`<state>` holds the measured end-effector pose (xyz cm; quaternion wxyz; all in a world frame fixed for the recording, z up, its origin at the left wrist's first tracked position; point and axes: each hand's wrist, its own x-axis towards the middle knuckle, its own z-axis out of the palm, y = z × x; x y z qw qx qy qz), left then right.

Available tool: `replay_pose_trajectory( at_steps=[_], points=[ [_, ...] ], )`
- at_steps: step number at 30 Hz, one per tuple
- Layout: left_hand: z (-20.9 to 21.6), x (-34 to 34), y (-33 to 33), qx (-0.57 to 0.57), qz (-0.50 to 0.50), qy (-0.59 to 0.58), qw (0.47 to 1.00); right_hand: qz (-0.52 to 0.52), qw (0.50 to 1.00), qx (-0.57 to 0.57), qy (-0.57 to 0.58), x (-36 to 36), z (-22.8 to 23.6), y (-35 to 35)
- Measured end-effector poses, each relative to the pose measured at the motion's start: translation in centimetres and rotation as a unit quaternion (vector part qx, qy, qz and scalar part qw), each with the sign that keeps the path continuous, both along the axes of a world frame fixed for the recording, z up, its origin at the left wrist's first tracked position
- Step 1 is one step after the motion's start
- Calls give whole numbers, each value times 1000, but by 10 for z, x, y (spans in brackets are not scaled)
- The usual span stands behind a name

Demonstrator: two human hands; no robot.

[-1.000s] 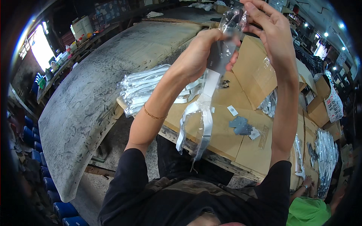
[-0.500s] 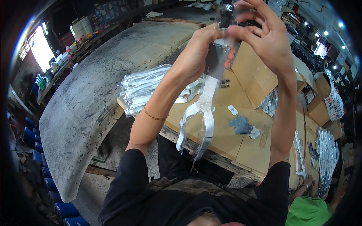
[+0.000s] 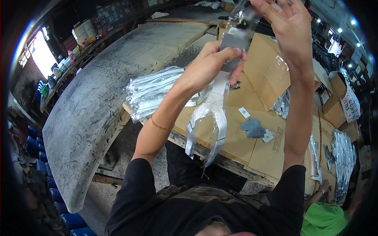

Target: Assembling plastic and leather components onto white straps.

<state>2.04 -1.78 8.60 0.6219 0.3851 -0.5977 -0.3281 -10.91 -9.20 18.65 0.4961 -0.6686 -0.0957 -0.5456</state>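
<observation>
Left hand (image 3: 212, 63): clamped on the grey card (image 3: 231, 41) through film, thumb across the front, fingers behind. Right hand (image 3: 289, 23): fingertips up at the top corner of the clear sleeve (image 3: 249, 21). Blur and the top edge of the view hide the contact, so I can't tell if that pinch is closed.

Where it is: the white strap (image 3: 220, 84) hangs below my left fist, in front of my chest, splitting into two legs under filmy plastic. The legs hang free over the near edge of the cardboard sheet (image 3: 232, 143). Something dark sits in the sleeve above the card; too smeared to identify.

How I'd run this: left is the anchor, right does the fine work. Hold the card flat, firm enough that nothing slides but not so hard that it creases. Take only film in the right fingertips, and pull in line with the card. Side load skews the card or tears thin plastic. Small tugs beat one big yank. If the film puckers, ease off and re-pinch nearer the corner.

Watch the legs: dangling like that, they could twist or snag on the table edge. A slight lift would clear them.

Bagged strap pile (image 3: 151, 92) is to my left, loose grey cards (image 3: 252, 128) to the right, both clear of my hands.
</observation>
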Motion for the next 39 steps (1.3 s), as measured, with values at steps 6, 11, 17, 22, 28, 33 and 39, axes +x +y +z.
replay_pose_trajectory(
  at_steps=[6, 11, 17, 22, 28, 33, 39],
  points=[
    [5, -2, 4, 21, -4, 18, 1000, -94, 983, -69, 140, -4, -11, -24],
    [3, -3, -1, 10, -34, 70, 997, -80, 987, -84, 115, -5, -7, -13],
    [6, -5, -1, 29, -12, 84, 996, -112, 982, -84, 125, 0, -8, -7],
    [6, -4, -3, 32, -23, 71, 997, -114, 979, -106, 129, -2, -7, -3],
    [9, 3, -1, 105, -88, 159, 978, -115, 975, -141, 129, 4, -12, -6],
    [9, -1, -7, 72, -106, 135, 982, -155, 966, -144, 146, 1, -12, -8],
    [3, 1, -1, 63, -75, 128, 987, -105, 983, -57, 140, 3, -15, -12]
  ],
)
